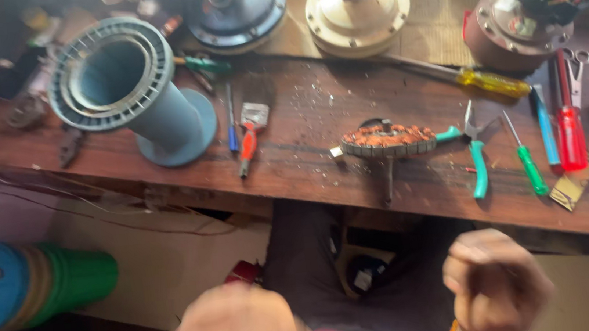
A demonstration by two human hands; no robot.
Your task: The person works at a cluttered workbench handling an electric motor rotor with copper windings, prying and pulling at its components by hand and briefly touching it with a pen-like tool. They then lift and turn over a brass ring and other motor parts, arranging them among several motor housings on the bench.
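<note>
Head view: blurred hands (496,283) hover below the workbench (318,111), well apart from the wound stator (389,140).

A worn, dark wooden workbench (355,181) stands above a pale floor (173,268).

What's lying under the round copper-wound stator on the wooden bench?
Under the copper-wound stator a dark metal shaft sticks out toward the wooden bench edge. Whatever the stator covers is hidden.
</note>
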